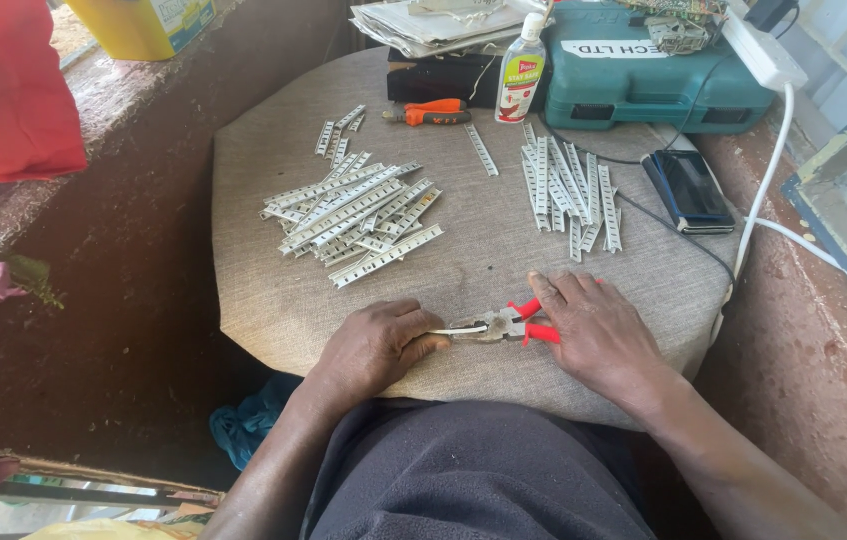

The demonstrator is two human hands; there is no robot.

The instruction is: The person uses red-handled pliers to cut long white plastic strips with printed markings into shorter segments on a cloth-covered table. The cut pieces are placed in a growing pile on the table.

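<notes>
Near, at 6 o'clock on the counter (273, 300), the left hand (373, 345) pinches a strip (446, 329) in pliers (503, 323) the right hand (598, 330) grips closed; farther, uncut strips (353, 215) at 11, short pieces (571, 190) at 1.

Makeshift workshop corner by a rough ledge. A cloth-covered round table (273, 300) carries piles of perforated metal strips (353, 215) at 11 o'clock. At 12 to 1 o'clock sit a green tool case (643, 85), an orange-handled tool (428, 113) and a circuit board (678, 30).
</notes>
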